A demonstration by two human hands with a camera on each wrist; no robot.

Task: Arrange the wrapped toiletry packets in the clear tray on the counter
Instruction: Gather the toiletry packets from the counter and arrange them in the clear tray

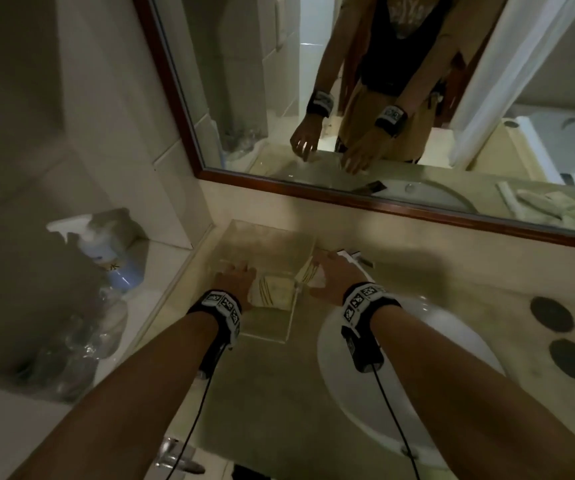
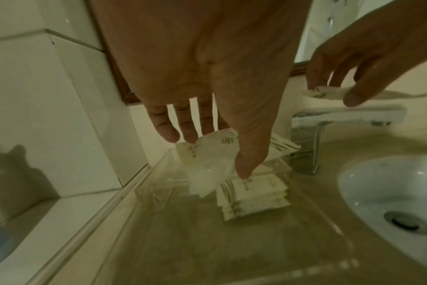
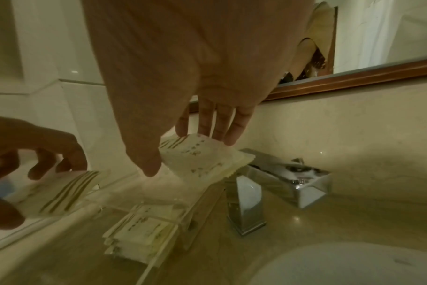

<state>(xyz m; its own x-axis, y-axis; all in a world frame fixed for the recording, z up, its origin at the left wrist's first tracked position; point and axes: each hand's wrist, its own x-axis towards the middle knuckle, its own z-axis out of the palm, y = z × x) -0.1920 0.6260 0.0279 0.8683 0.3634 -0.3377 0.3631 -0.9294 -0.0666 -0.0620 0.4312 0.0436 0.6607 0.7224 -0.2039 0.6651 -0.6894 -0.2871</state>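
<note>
The left hand (image 2: 202,81) pinches a thin, cream-white wrapped toiletry packet with gold print (image 2: 211,160) between thumb and fingers (image 2: 165,129), above the clear acrylic tray (image 2: 312,204) on the beige stone counter (image 3: 329,221). The right hand (image 3: 183,77) pinches a second packet of the same kind (image 3: 202,158) over the tray's right edge, beside the chrome faucet (image 3: 246,202). A small stack of packets (image 3: 139,237) already lies in the tray. The packets look light, limp and slick, likely to slide or bend, so a flat pinch near the crimped edges seems safest.
</note>
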